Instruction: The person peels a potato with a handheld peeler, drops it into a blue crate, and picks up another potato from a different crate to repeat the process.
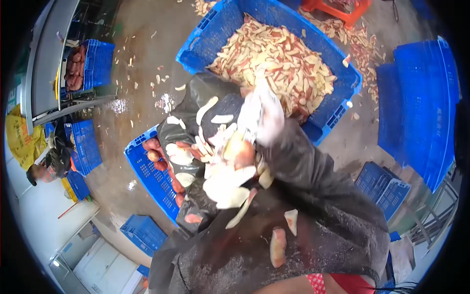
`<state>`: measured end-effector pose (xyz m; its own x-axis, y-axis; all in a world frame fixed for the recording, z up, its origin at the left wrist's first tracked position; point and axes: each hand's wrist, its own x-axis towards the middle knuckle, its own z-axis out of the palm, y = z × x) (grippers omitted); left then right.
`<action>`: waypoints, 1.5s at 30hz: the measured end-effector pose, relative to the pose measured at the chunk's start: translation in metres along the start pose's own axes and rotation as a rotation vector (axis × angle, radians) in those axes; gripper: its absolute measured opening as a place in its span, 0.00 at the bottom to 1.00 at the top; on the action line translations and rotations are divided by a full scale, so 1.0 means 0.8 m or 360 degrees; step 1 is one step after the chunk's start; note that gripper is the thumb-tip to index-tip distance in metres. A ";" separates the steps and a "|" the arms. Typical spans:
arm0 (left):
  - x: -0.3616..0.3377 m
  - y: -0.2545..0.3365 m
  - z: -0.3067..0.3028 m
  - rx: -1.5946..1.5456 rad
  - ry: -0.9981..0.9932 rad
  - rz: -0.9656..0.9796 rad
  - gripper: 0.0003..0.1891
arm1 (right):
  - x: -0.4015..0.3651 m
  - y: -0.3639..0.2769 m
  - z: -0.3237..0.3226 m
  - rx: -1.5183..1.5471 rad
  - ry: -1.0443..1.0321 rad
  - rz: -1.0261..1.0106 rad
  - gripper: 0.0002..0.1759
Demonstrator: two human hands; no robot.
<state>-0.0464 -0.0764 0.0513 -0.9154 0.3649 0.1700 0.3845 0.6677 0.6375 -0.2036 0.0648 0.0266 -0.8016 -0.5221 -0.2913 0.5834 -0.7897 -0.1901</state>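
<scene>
Head view: left hand (224,183) cups a rounded, part-peeled tuber (241,153); right hand (267,115) too blurred to tell.

Peel strips (291,221) across the lap (323,245)
Ahead, peelings (274,59) lie in the front crate (193,41); near left, tubers (160,165) lie in the side crate (147,183); farther left stands the far crate (99,63) of tubers; to the right, a crate stack (423,108).

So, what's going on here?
A gloved left hand holds a partly peeled tuber. The gloved right hand is close by; blur hides what it holds. Peelings lie heaped in the large blue crate ahead; red-skinned tubers sit in another blue crate at left.
</scene>
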 end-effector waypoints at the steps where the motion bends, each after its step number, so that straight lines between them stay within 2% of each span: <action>1: -0.002 0.000 0.000 0.0023 -0.0005 -0.0016 0.26 | 0.020 -0.007 -0.026 -0.0064 0.0138 -0.0093 0.27; 2: -0.004 0.001 -0.001 0.0030 -0.0003 -0.0074 0.26 | 0.039 -0.014 -0.052 -0.0135 0.0280 -0.0179 0.27; 3: -0.006 0.003 -0.002 0.0028 0.0000 -0.0160 0.26 | 0.055 -0.029 -0.083 0.0297 0.0258 -0.0148 0.25; 4: -0.003 0.004 -0.006 -0.0044 -0.0004 -0.0342 0.25 | 0.041 -0.029 -0.054 0.0362 -0.0121 -0.0118 0.18; 5: 0.005 0.009 -0.011 -0.0206 -0.0004 -0.0651 0.23 | 0.018 -0.023 -0.024 0.0421 -0.0492 -0.0096 0.12; 6: 0.009 0.015 -0.013 -0.0379 -0.0013 -0.0968 0.21 | 0.008 0.000 -0.021 0.0427 -0.0414 0.0120 0.14; 8: 0.011 0.017 -0.003 -0.1133 0.0229 -0.1346 0.31 | 0.019 -0.015 -0.030 -0.0060 0.0345 -0.0041 0.15; 9: 0.017 0.016 0.004 -0.1503 0.0380 -0.1500 0.37 | 0.045 -0.036 -0.030 0.0032 0.0439 -0.0198 0.15; 10: 0.033 0.030 -0.004 -0.1922 0.0482 -0.1432 0.40 | 0.050 -0.049 -0.028 0.0329 0.0116 -0.0260 0.17; 11: 0.014 0.004 0.015 -0.1505 0.0458 -0.1109 0.38 | 0.024 -0.033 -0.024 -0.0079 0.0128 -0.0429 0.19; 13: -0.025 -0.006 0.032 -0.1959 0.0398 -0.1547 0.36 | -0.008 0.002 0.013 -0.0167 0.0122 0.0039 0.20; 14: -0.033 -0.002 0.032 -0.2120 0.0444 -0.1547 0.36 | 0.010 -0.002 -0.013 -0.0099 0.0228 0.0122 0.22; 16: -0.005 0.006 0.025 -0.2433 0.0591 -0.1459 0.36 | 0.041 -0.024 -0.060 -0.0345 0.0160 -0.0276 0.22; 17: 0.011 0.010 0.020 -0.2587 0.0659 -0.1418 0.36 | 0.045 -0.036 -0.069 0.0146 -0.0032 -0.0137 0.22; 18: 0.025 0.012 0.017 -0.2747 0.0722 -0.1379 0.37 | 0.015 -0.023 -0.013 0.0166 -0.0117 -0.0178 0.19; 19: 0.027 0.017 0.015 -0.2910 0.0789 -0.1364 0.37 | -0.002 -0.001 0.022 0.0411 0.0261 0.0105 0.22; 20: 0.005 0.002 0.027 -0.2772 0.0599 -0.1256 0.36 | 0.003 0.005 0.008 0.0067 0.0310 0.0032 0.23; 21: -0.016 -0.013 0.040 -0.2622 0.0430 -0.1136 0.36 | 0.027 -0.008 -0.013 0.0022 0.0399 0.0005 0.24; 22: -0.006 -0.005 0.035 -0.2759 0.0514 -0.1120 0.36 | 0.049 -0.020 -0.034 -0.0025 0.0489 -0.0019 0.25; 23: 0.005 0.007 0.025 -0.2894 0.0602 -0.1100 0.36 | 0.065 -0.039 -0.048 0.0055 0.0619 -0.0216 0.24; 24: 0.034 0.030 -0.005 -0.2822 0.0669 -0.1335 0.36 | 0.060 -0.040 -0.040 0.0208 0.0240 -0.0151 0.24; 25: 0.039 0.021 -0.004 -0.2777 0.0529 -0.1325 0.37 | 0.038 -0.039 -0.026 0.0357 -0.0121 -0.0079 0.24; 26: 0.034 0.010 -0.002 -0.2739 0.0390 -0.1351 0.38 | 0.008 -0.022 0.019 0.0461 -0.0245 0.0167 0.24; 27: 0.022 -0.004 0.001 -0.2690 0.0242 -0.1353 0.39 | -0.002 -0.019 0.048 -0.0236 0.0143 0.0072 0.22; 29: 0.004 -0.026 0.010 -0.1825 0.0136 -0.1101 0.36 | 0.053 -0.039 -0.021 -0.0151 0.0300 -0.0243 0.22; 30: 0.031 -0.007 -0.014 -0.1229 0.0062 -0.0694 0.34 | 0.067 -0.063 -0.050 -0.0001 0.0506 -0.0095 0.22; 31: 0.056 0.000 -0.025 -0.0629 -0.0006 -0.0271 0.33 | 0.055 -0.069 -0.049 0.0176 -0.0025 -0.0207 0.23; 32: 0.057 0.021 -0.009 -0.1676 0.0446 -0.0940 0.27 | 0.035 -0.064 -0.016 0.0246 -0.0203 -0.0009 0.23; 33: 0.050 0.025 -0.007 -0.1304 0.0332 -0.0809 0.28 | 0.008 -0.046 0.016 0.0351 -0.0331 0.0208 0.24; 34: 0.048 0.021 -0.008 -0.0929 0.0203 -0.0650 0.28 | 0.009 -0.038 0.010 -0.0073 0.0174 0.0170 0.24; 35: 0.053 0.019 -0.012 -0.0662 0.0131 -0.0556 0.28 | 0.039 -0.040 -0.023 0.0305 0.0525 0.0107 0.25; 36: 0.058 0.018 -0.015 -0.0394 0.0078 -0.0459 0.28 | 0.042 -0.046 -0.051 0.0294 0.0176 0.0015 0.24; 37: 0.066 0.022 -0.019 -0.0389 0.0119 -0.0426 0.25 | 0.045 -0.059 -0.035 0.0275 -0.0174 -0.0072 0.24; 38: 0.085 0.014 -0.028 -0.0202 0.0119 -0.0015 0.24 | 0.021 -0.054 -0.019 0.0377 -0.0212 0.0087 0.23; 39: 0.077 0.020 -0.028 -0.0358 0.0094 -0.0099 0.24 | 0.007 -0.041 0.005 0.0103 -0.0248 0.0329 0.22; 41: 0.071 0.022 -0.028 -0.0484 0.0112 -0.0183 0.26 | 0.040 -0.046 -0.015 -0.0058 0.0451 0.0076 0.22; 42: 0.072 0.018 -0.028 -0.0456 0.0145 -0.0182 0.29 | 0.063 -0.059 -0.059 -0.0192 0.0469 -0.0199 0.21; 43: 0.072 0.014 -0.029 -0.0428 0.0179 -0.0181 0.32 | 0.062 -0.064 -0.049 0.0132 0.0204 -0.0311 0.22; 45: 0.054 0.028 -0.014 -0.0579 0.0412 -0.0598 0.34 | 0.033 -0.048 -0.021 0.0422 -0.0108 -0.0071 0.24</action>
<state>-0.0784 -0.0530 0.0816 -0.9980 -0.0550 0.0309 0.0037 0.4381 0.8989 -0.2450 0.0870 0.0105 -0.8378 -0.4982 -0.2233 0.4998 -0.8645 0.0534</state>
